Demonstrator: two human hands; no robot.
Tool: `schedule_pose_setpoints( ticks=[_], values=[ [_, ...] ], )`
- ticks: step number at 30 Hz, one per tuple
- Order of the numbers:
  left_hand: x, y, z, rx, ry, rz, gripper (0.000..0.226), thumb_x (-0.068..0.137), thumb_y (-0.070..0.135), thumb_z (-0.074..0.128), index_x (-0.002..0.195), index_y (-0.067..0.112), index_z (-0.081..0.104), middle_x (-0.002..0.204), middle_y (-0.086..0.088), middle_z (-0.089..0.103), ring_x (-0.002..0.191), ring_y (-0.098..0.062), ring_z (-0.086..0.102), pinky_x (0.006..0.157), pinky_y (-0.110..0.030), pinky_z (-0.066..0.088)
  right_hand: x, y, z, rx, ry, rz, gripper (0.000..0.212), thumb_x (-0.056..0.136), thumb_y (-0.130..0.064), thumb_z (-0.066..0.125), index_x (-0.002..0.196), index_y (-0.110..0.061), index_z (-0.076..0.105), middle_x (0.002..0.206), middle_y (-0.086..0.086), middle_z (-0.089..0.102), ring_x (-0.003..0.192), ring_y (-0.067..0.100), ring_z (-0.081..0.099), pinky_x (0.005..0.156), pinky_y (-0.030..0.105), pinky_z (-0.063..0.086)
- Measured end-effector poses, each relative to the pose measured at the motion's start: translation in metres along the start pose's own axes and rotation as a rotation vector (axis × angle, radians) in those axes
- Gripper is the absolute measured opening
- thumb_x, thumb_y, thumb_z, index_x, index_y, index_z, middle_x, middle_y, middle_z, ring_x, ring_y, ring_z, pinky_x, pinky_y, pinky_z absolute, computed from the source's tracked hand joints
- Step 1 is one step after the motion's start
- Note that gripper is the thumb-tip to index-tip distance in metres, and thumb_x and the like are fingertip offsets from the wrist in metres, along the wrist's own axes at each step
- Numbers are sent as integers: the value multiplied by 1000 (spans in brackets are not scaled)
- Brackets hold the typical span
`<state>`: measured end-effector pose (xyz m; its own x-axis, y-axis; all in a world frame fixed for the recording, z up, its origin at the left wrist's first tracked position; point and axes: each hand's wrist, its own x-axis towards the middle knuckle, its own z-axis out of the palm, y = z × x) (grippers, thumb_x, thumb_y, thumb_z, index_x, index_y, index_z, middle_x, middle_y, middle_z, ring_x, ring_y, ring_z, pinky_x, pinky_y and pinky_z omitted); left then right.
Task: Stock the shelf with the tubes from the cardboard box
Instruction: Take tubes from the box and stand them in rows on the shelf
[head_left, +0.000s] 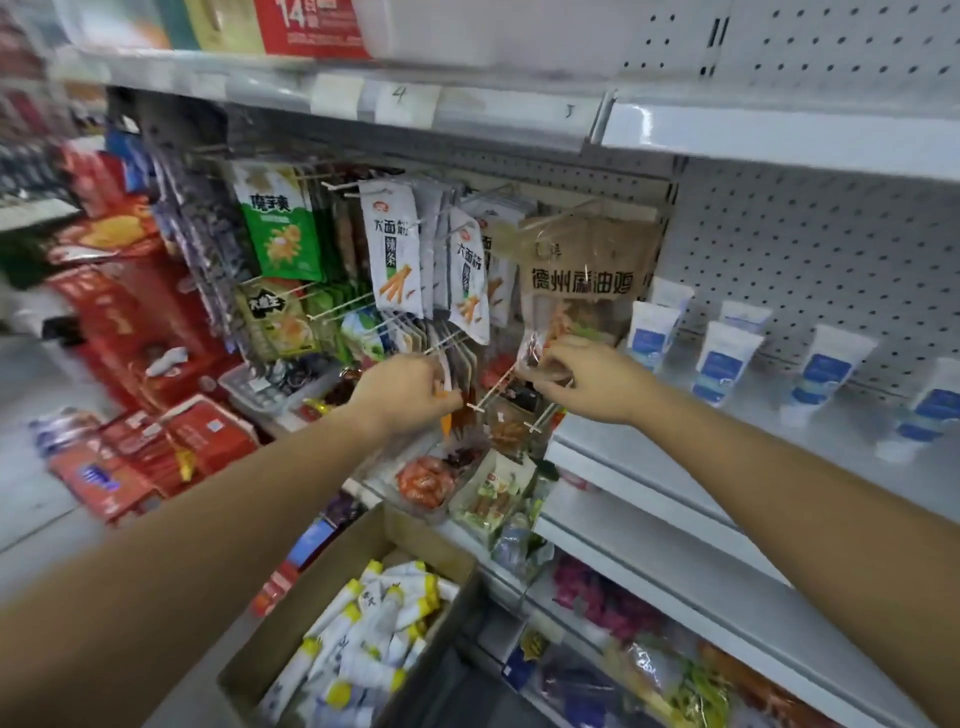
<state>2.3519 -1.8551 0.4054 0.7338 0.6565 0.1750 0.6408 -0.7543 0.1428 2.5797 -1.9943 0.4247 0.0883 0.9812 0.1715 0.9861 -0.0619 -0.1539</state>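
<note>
Nearest the camera, at the bottom centre of the frame, the cardboard box (358, 623) is seen open, with the tubes (374, 644), white with yellow caps, heaped loosely inside it, their long axes mostly running from lower left to upper right. Both forearms are stretched out above the box toward the middle of the frame, so the tubes lie below and behind both hands, toward the camera. The left hand (402, 397) is curled at the hanging hooks, with its fingers pinched on what appears to be the edge of a small packet; exactly what is gripped cannot be told. The right hand (584, 379) is closed loosely on the lower edge of the brown snack bag (582, 291) hanging from a peg. No tube is held by either hand. Farther back, at the right of the frame, the shelf (675, 467) is seen carrying a row of white tubes with blue labels (722, 358) standing upright against the pegboard, with bare shelf in front of them. It is judged that the left hand is slightly the nearer to the box, and that either hand would have to be freed and drawn back and down before a tube could be taken.
</note>
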Motion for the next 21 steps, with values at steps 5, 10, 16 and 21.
schedule_pose_setpoints(
  ticks=[5, 10, 16, 21],
  values=[
    [-41, -61, 35, 3, -108, -114, 53, 82, 68, 40, 83, 18, 59, 76, -4, 60, 68, -21, 58, 54, -35, 48, 38, -48, 73, 57, -113, -105, 42, 93, -55, 47, 115, -21, 58, 104, -2, 54, 91, 16, 54, 81, 39, 51],
    [-79, -132, 91, -60, -211, -217, 69, 77, 71, 38, 107, 15, 66, 101, -2, 67, 88, -24, 63, 72, -40, 56, 64, -93, 163, 108, -259, -148, 36, 93, -51, 50, 107, -18, 58, 100, 0, 54, 88, 17, 55, 78, 42, 52],
    [-121, -193, 163, -123, -352, -304, 65, 76, 67, 36, 94, 13, 66, 95, -4, 65, 88, -29, 63, 69, -40, 54, 82, -138, 271, 171, -437, -159, 43, 93, -50, 52, 118, -15, 59, 111, 3, 57, 100, 22, 57, 84, 42, 51],
    [-159, -229, 230, -124, -475, -391, 37, 83, 50, 58, 95, 15, 63, 89, -2, 61, 84, -27, 61, 66, -34, 50, 73, -163, 358, 264, -553, -147, 41, 92, -47, 56, 119, -17, 59, 108, -2, 55, 101, 18, 56, 84, 37, 49]
  ],
)
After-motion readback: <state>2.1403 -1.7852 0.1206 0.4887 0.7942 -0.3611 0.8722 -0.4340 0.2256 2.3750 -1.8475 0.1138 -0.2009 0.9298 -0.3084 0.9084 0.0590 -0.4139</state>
